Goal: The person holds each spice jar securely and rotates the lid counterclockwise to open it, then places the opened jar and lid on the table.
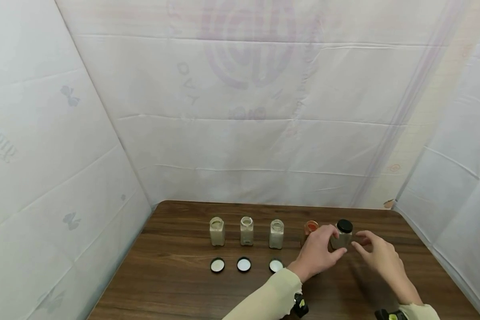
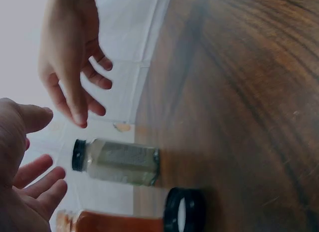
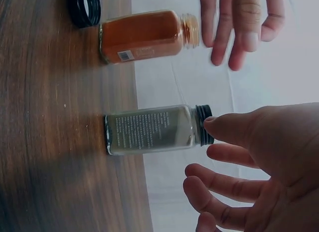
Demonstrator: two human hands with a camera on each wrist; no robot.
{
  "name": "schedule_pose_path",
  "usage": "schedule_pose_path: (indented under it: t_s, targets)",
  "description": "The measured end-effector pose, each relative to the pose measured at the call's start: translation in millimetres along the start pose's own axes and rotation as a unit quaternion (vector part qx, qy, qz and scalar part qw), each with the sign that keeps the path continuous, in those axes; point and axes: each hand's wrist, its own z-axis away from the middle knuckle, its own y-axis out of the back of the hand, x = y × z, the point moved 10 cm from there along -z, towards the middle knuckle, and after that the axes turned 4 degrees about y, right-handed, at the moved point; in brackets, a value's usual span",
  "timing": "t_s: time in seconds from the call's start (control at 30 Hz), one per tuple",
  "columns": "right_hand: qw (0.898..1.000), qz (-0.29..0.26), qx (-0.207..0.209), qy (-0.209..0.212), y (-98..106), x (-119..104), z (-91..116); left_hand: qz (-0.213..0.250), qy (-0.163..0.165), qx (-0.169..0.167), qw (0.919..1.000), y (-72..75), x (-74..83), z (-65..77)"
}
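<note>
A glass spice jar (image 1: 341,241) with its black cap (image 1: 345,226) on stands upright between my two hands at the right end of a row. My left hand (image 1: 317,251) hovers at its left with fingers spread, holding nothing. From the right comes my right hand (image 1: 380,255), fingers loosely bent and holding nothing. In the right wrist view, the right thumb appears at the black cap; contact is hard to tell. Beside it stands an uncapped jar of orange-red spice (image 3: 142,36), partly behind the left hand in the head view. Its likely cap, a black lid (image 3: 83,8), lies on the table.
Three more uncapped jars of pale contents, a left jar (image 1: 217,232), a middle jar (image 1: 246,231) and a third jar (image 1: 276,234), continue the row. Upturned black lids (image 1: 218,265) lie before them. White sheeting (image 1: 240,146) surrounds the brown wooden table (image 1: 172,284).
</note>
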Motion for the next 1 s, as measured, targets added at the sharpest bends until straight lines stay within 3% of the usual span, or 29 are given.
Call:
schedule_pose_path:
  t_s: [0.13, 0.43, 0.77, 1.0]
  targets:
    - [1.0, 0.003, 0.004, 0.001, 0.1, 2.5, -3.6, 0.009, 0.025, -0.039, 0.9989, -15.0, -3.0, 2.8]
    - [1.0, 0.006, -0.001, -0.006, 1.5, 5.7, -10.7, 0.047, 0.109, -0.083, 0.9895, -33.7, -21.8, 8.1]
    - [1.0, 0.006, 0.0, -0.011, 2.6, 6.7, -14.3, 0.069, 0.182, -0.085, 0.9773, -42.5, -37.2, 9.5]
    - [1.0, 0.001, 0.021, 0.014, 1.4, -0.8, -22.6, 0.095, 0.212, -0.079, 0.9694, -49.4, -38.4, 3.8]
